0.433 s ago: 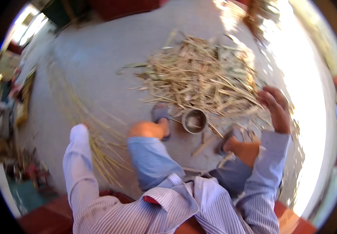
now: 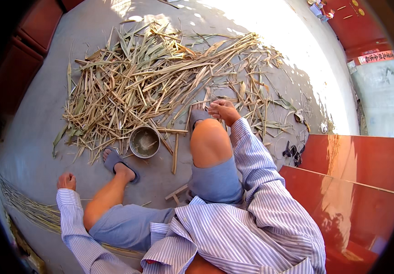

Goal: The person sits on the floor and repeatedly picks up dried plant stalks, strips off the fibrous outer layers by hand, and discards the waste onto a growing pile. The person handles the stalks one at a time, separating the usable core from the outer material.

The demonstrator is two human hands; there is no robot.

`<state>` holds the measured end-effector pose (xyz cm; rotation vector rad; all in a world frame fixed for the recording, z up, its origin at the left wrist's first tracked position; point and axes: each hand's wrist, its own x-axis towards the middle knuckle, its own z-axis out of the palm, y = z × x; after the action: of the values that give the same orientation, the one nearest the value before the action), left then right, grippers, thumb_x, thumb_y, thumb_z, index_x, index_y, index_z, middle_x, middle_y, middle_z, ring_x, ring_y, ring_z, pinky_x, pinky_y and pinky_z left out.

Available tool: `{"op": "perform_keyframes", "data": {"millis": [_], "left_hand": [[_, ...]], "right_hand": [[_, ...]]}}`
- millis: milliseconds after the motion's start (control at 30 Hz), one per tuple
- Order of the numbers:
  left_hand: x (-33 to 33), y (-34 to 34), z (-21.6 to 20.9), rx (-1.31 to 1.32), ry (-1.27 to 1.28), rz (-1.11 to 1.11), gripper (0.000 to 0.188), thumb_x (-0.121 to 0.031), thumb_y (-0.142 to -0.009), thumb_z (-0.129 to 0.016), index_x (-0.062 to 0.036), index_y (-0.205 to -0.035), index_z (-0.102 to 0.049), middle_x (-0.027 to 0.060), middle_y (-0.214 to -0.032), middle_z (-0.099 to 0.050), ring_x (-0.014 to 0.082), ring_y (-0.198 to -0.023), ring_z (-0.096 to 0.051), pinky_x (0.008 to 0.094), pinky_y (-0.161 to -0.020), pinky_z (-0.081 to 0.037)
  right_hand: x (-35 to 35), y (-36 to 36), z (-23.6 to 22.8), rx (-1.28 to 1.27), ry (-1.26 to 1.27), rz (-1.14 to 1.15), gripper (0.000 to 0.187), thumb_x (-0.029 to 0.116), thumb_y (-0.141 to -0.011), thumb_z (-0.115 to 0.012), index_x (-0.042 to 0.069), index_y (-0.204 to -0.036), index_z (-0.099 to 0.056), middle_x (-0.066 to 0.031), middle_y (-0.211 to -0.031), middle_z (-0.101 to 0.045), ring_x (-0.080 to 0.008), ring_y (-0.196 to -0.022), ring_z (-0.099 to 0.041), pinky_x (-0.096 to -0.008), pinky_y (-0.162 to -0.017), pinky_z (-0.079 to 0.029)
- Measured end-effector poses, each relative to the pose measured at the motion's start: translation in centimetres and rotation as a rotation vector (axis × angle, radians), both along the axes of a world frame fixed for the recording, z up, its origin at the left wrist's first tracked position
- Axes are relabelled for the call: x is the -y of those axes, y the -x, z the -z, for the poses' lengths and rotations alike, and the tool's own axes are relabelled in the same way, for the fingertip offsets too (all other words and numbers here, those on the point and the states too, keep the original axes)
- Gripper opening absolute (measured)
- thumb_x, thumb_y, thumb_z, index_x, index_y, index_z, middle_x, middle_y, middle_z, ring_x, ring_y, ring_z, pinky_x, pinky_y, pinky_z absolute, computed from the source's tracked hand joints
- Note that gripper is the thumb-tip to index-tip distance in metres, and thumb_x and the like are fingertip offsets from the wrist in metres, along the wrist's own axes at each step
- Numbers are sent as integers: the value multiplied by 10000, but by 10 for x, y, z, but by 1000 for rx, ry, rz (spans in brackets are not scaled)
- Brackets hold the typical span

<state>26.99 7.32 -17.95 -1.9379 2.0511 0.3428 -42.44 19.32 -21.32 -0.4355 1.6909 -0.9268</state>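
My right hand (image 2: pixel 224 111) is just beyond my bent right knee, above the near right edge of a heap of dry split stalks and leaves (image 2: pixel 133 86). Its fingers are drawn together in a pinch; anything between them is too small to make out. Low on the left, my left hand (image 2: pixel 67 181) is curled closed beside my left shin, and its inside is hidden. Nearest to that hand lies a bundle of long thin greenish strips (image 2: pixel 28 205) on the floor. A round metal bowl (image 2: pixel 144 142) holding cloudy liquid stands between my feet, against the heap.
Red panels (image 2: pixel 343 196) with a glossy surface stand close on my right. Dark red furniture (image 2: pixel 30 59) is at the far left. A small wooden piece (image 2: pixel 177 193) lies between my legs, and a dark tangled object (image 2: pixel 294 153) lies right of my knee.
The view has swung right, so the heap and bowl appear farther left. My right hand has come in near the knee with its fingers drawn together. My left hand now shows, closed.
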Motion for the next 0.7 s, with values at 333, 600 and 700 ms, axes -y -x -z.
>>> {"op": "perform_keyframes", "data": {"millis": [333, 600, 700], "left_hand": [[33, 227, 54, -508, -268, 321, 163, -205, -836, -617, -71, -930, -624, 143, -875, -669, 324, -818, -642, 408, -714, -497], [-6, 279, 153, -297, -208, 690, 208, -242, -805, -685, -68, -795, -572, 119, -754, -618, 307, -748, -627, 431, -662, -475], [-10, 287, 162, -211, -159, 702, 168, -219, -812, -669, -92, -816, -558, 87, -758, -599, 271, -748, -623, 402, -663, -479]], "right_hand": [[51, 26, 175, -124, -47, -9, 204, 146, -847, -624, -10, -971, -671, -64, -740, -672, -142, -659, -662, -265, -577, -501], [124, 76, 283, -330, -308, -14, 223, 109, -788, -678, -24, -966, -677, -75, -742, -672, -166, -663, -671, -280, -515, -503], [148, 69, 278, -578, -375, -310, 129, 118, -765, -685, 28, -857, -693, -58, -696, -681, -133, -582, -650, -264, -494, -500]]}}
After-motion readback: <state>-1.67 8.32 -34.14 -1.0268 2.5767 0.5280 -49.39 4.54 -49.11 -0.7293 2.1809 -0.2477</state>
